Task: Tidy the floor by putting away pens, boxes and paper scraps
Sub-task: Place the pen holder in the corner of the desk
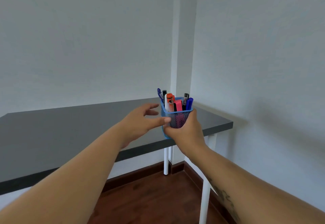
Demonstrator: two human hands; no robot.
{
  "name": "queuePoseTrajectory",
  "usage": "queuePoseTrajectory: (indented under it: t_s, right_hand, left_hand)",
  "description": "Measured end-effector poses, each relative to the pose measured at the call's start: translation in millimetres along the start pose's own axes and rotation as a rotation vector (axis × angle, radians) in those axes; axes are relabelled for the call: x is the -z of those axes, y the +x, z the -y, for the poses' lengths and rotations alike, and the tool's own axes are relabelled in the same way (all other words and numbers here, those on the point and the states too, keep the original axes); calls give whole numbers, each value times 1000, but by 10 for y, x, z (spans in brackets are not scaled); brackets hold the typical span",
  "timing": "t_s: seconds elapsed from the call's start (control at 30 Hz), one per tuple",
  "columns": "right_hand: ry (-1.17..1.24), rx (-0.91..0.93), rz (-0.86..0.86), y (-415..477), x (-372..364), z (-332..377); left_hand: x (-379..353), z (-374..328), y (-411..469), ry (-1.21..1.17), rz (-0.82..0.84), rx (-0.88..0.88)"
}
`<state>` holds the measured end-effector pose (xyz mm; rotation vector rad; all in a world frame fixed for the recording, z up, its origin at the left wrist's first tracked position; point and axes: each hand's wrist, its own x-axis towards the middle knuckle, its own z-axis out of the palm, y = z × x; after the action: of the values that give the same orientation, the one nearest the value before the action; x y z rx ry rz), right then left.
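We hold the blue cup (175,118) full of pens (177,103) up in the air, over the near edge of the dark table (79,132). It is not down on the table yet. Our right hand (186,132) is wrapped tight around the low part of the cup, from 5 o'clock. Our left hand (142,118) is spread wide open at 9 o'clock of the cup. Its thumb tip just touches the cup's side, and it holds nothing.

We think the job now is to set the cup down on the table. To do it well, we should keep the cup straight up. Right now it leans a little to the left, and the pens stick out past the rim. If it tips more, they could slide out and fall to the wood floor (149,197), and then we would have to pick them up again.

We should move the cup on toward 12 o'clock, away from the table edge, so it can't get knocked off. The corner by the wall (246,65) looks like a good spot. Let the left hand steady the side while we go. Put the bottom down flat and gently. Only let go with the right hand when the cup stands by itself.
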<state>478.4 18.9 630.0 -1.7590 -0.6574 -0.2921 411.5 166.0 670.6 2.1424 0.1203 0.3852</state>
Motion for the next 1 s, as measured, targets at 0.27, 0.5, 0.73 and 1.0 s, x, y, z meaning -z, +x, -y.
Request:
queuePoseTrajectory:
  t_s: [0.27,0.5,0.73,1.0]
  right_hand:
    - [-92,-204,14,1055,-176,-617]
    - [-31,-303,-20,1722,-389,-1246]
    - [-20,-330,-28,2534,-619,-1874]
    - [-241,-296,-37,3645,-1014,-2510]
  left_hand:
    - [170,1213,656,647,-52,370]
    - [10,1406,1299,871,-43,438]
    - [48,1638,2141,899,-75,529]
    - [229,2052,3024,933,-82,575]
